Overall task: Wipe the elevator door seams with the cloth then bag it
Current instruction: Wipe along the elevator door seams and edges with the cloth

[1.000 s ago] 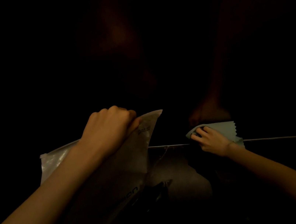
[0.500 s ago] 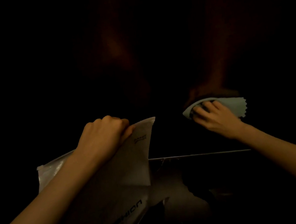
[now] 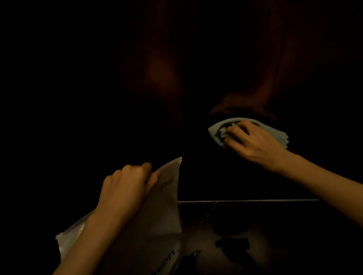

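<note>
From the head camera the scene is very dark. The person's left hand is clenched on the top edge of a pale plastic bag, thumb and fingers pinching it near its upper corner; the bag hangs flat in front of the left forearm, and whether anything is inside it cannot be told. The right hand presses a light blue-grey cloth against the dark door surface ahead, fingers spread and curled on top of the bunched fabric, a zigzag-cut edge of the cloth showing just past the wrist side. The cloth is well apart from the bag, up and to the right of it. Dark lettering low on the bag reads partly as "SHION"; a small printed mark near the top corner is too small to read. A thin metal sill line runs across below the right hand
</note>
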